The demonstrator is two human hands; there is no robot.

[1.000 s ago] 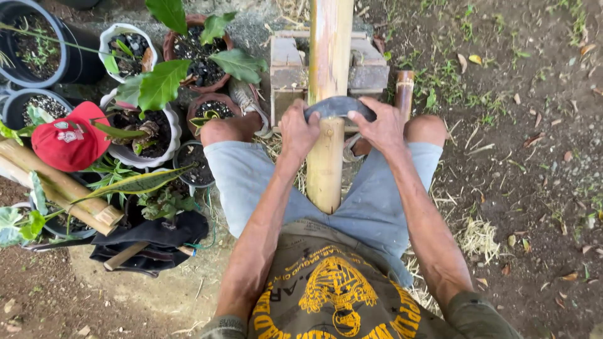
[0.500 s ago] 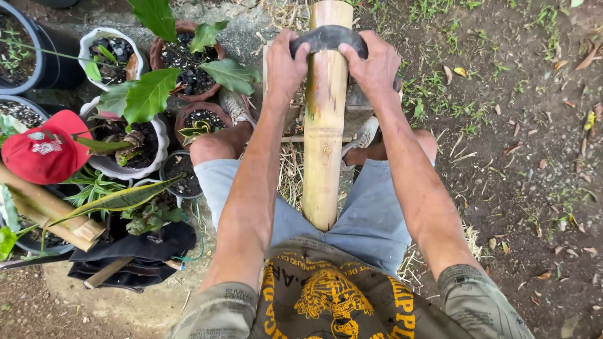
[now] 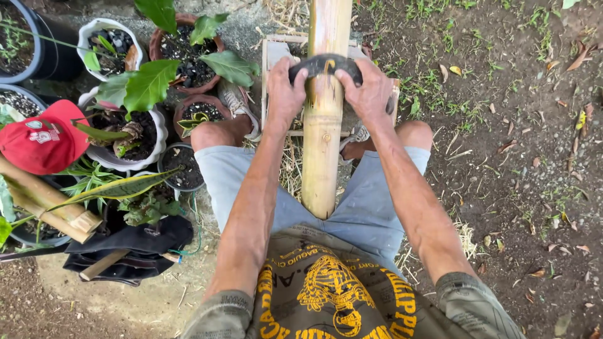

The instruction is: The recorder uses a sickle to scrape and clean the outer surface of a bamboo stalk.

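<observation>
Dark curved blade (image 3: 325, 63): both hands wrapped tight on its ends, left hand (image 3: 284, 88) at 9 o'clock, right hand (image 3: 370, 91) at 3, blade across bamboo pole (image 3: 323, 119) btwn knees. Pole looks stiff, heavy, smooth-skinned, prob slippery; grip blade ends only. Plant pots (image 3: 107, 37) w/ red cap (image 3: 44, 138) further at 9.

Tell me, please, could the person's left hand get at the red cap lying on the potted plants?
Probably yes: the red cap lies uncovered to that side, but the left hand grips the curved dark blade and would have to let go.
</observation>
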